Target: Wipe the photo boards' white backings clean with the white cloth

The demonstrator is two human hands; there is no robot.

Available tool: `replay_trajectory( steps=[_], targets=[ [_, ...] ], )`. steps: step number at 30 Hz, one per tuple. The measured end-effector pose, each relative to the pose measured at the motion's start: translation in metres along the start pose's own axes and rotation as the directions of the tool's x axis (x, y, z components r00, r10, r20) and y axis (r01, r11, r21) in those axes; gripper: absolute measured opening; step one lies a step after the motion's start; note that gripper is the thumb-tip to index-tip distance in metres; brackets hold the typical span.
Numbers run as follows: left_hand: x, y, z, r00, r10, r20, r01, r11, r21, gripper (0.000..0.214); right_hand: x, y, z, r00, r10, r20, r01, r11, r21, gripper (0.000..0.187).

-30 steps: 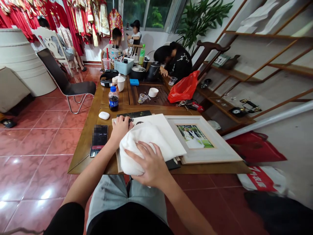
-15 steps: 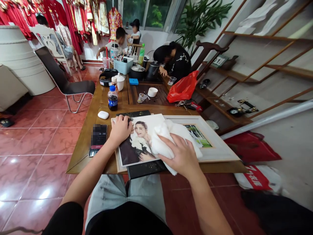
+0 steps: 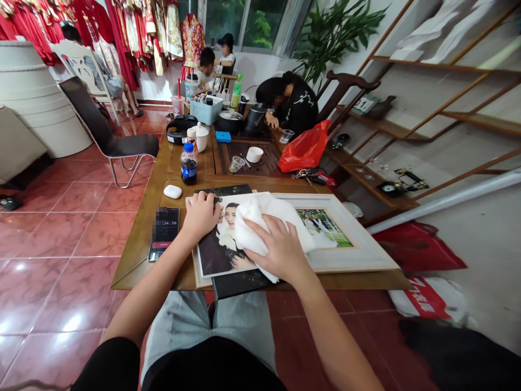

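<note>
Under my right hand [image 3: 280, 247] is a bunched white cloth [image 3: 254, 217], gripped and pressed onto a large photo print [image 3: 215, 252] of two people. The cloth covers the print's right part. My left hand [image 3: 201, 214] rests on the print's upper left corner, fingers spread and lying flat. Beneath the print shows a dark board [image 3: 244, 285], which sticks out at the front edge of the table. To the right lies a white picture frame [image 3: 366, 255] holding a smaller outdoor photo [image 3: 325, 228]; the cloth overlaps its left side.
Left of the print lie a phone [image 3: 165, 233] and a white earbud case [image 3: 173, 191]. Beyond stand a cola bottle [image 3: 188, 164], a white cup [image 3: 254, 155] and a red plastic bag [image 3: 305, 146]. A person in black [image 3: 299, 100] leans over the table's far right side.
My right hand has slid the white cloth left across the print, uncovering more of the framed photo. My left hand has stayed in place.
</note>
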State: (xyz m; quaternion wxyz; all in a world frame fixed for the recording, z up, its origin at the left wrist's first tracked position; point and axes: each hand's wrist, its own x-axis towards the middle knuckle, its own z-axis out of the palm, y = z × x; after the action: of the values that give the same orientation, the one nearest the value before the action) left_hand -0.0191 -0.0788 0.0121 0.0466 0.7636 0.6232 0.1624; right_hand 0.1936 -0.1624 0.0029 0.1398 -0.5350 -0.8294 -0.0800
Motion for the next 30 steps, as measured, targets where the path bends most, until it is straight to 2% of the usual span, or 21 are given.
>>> replay_trajectory(
  steps=[5, 9, 15, 22, 26, 30],
  targets=[
    [0.000, -0.002, -0.002, 1.000, 0.013, 0.023, -0.012, 1.000, -0.021, 0.031, 0.020, -0.022, -0.002, 0.993, -0.096, 0.066, 0.093, 0.994, 0.055, 0.068],
    [0.000, -0.002, -0.005, 0.998, 0.016, 0.058, -0.013, 0.999, -0.038, 0.031, 0.025, -0.026, -0.003, 0.989, -0.119, 0.084, 0.111, 0.989, 0.094, 0.070],
    [0.001, -0.003, 0.001, 1.000, 0.018, -0.002, -0.018, 1.000, -0.020, 0.030, 0.021, 0.001, 0.001, 0.997, -0.038, 0.071, 0.032, 0.996, 0.083, 0.066],
    [0.001, -0.002, 0.000, 1.000, 0.017, 0.011, -0.017, 1.000, -0.001, 0.031, 0.022, 0.044, 0.011, 0.990, 0.137, 0.040, -0.138, 0.990, 0.028, 0.064],
    [0.001, -0.002, 0.000, 1.000, 0.021, 0.008, -0.021, 1.000, -0.004, 0.030, 0.027, 0.045, 0.011, 0.989, 0.144, 0.031, -0.145, 0.989, 0.007, 0.066],
    [0.001, -0.003, 0.000, 1.000, 0.026, 0.011, -0.025, 1.000, -0.003, 0.030, 0.040, 0.030, 0.010, 0.994, 0.096, 0.052, -0.096, 0.995, 0.001, 0.065]
  ],
)
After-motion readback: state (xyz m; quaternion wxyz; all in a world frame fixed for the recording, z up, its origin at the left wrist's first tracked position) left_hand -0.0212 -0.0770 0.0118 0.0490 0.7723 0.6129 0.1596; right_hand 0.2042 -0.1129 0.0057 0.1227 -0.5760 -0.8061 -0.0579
